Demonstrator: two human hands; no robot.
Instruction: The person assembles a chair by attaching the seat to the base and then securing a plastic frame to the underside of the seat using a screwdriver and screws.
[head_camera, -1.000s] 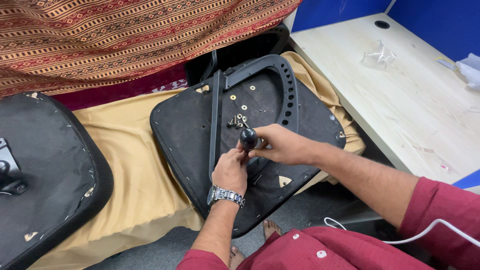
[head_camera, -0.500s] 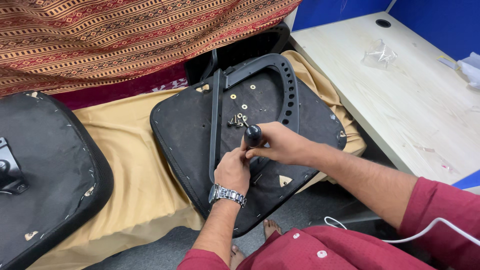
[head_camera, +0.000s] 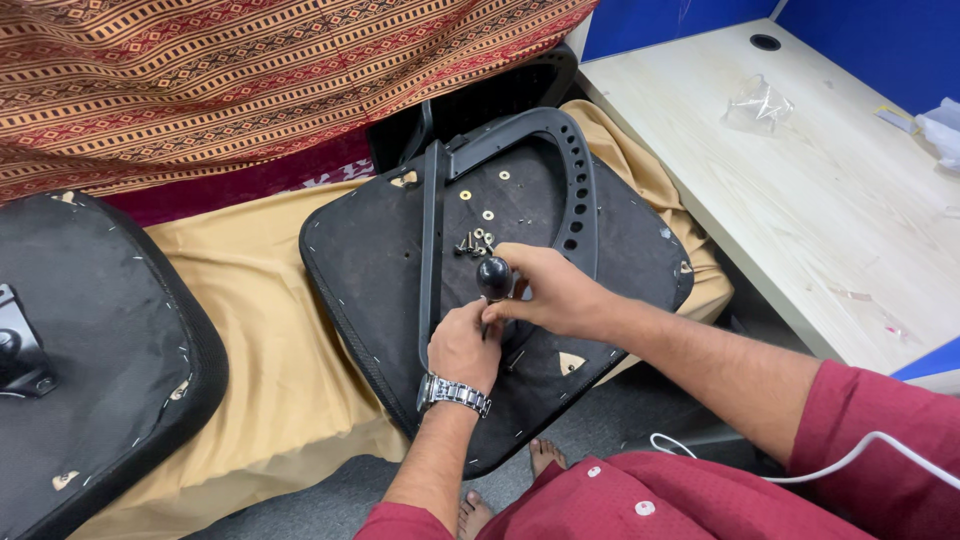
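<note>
An upturned black chair seat (head_camera: 380, 270) lies on a tan cloth, with a black curved armrest frame (head_camera: 578, 170) laid across it. My right hand (head_camera: 555, 290) grips a screwdriver by its round black handle (head_camera: 494, 275), held upright over the seat. My left hand (head_camera: 463, 345), with a metal wristwatch, is closed around the lower part of the tool near the seat surface. Several loose screws and washers (head_camera: 474, 238) lie on the seat just beyond my hands.
A second upturned black seat (head_camera: 90, 340) lies at the left. A striped red-brown cloth (head_camera: 250, 70) hangs behind. A pale wooden desk (head_camera: 830, 190) with a clear plastic bag (head_camera: 755, 100) stands at the right. A white cable (head_camera: 800, 470) crosses my red sleeve.
My right hand has shifted slightly on the screwdriver handle, turning it a little. My left hand stays at the tool's base. The seat has not moved.
</note>
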